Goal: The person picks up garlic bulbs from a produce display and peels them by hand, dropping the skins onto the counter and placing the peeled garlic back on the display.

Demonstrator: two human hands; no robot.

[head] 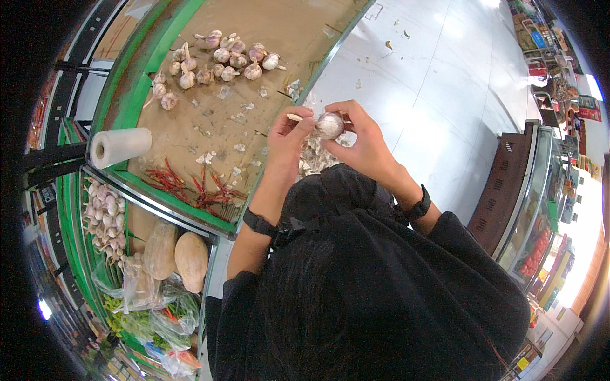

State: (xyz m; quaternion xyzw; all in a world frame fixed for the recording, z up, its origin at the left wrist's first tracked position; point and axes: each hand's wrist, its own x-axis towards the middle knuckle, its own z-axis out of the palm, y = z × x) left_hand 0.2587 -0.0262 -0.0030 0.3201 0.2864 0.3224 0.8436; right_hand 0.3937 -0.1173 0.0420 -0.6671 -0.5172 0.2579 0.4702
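Observation:
A whole garlic bulb (330,125) with whitish-purple skin is between my two hands, over the floor beside the display counter. My right hand (360,135) grips its round body between thumb and fingers. The thumb and fingers of my left hand (289,135) pinch the pale dry stem (295,116), whose end sticks out past the fingers. Below the hands lies a heap of loose garlic skins (314,155), partly covered by my arms and body; what holds it cannot be made out. More garlic bulbs (238,59) lie in a loose group on the counter to the left.
The brown counter surface (267,19) bears scattered skin flakes, dried red chillies (190,185) and, on its green edge, a plastic bag roll (121,147). Lower left are piled garlic (105,214), squashes (191,262) and bagged greens (167,319). A glass-fronted case (529,228) stands right.

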